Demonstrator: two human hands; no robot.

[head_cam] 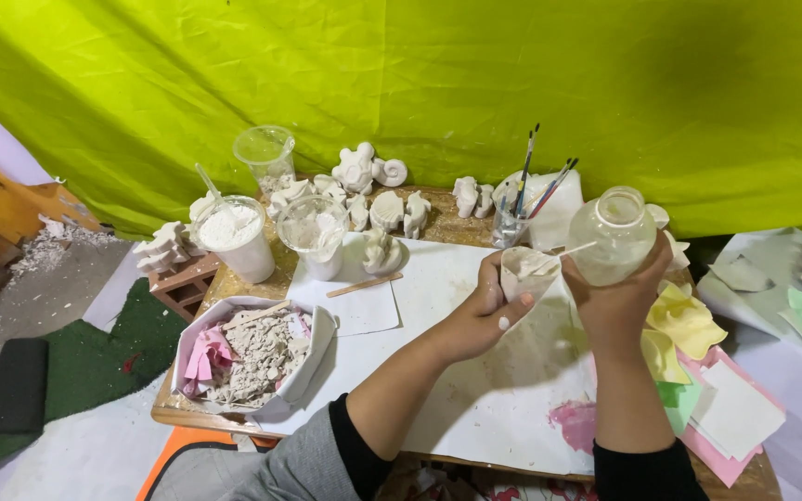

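Note:
My left hand (pixel 481 320) grips a small white cup (pixel 527 272) with pale paste inside, held above the white sheet (pixel 475 390) on the table. My right hand (pixel 616 295) holds a clear glass jar (pixel 613 237) tilted toward the cup, and a thin stick (pixel 575 249) reaches from that hand to the cup's rim. Both hands hover just in front of a glass of paint brushes (pixel 515 221).
White plaster figurines (pixel 364 172) line the back along a green cloth wall. At left stand a tub of white powder (pixel 234 237), clear cups (pixel 313 232), and a box of plaster rubble (pixel 257 357). A wooden stick (pixel 364 286) lies flat; coloured foam pieces (pixel 698 371) at right.

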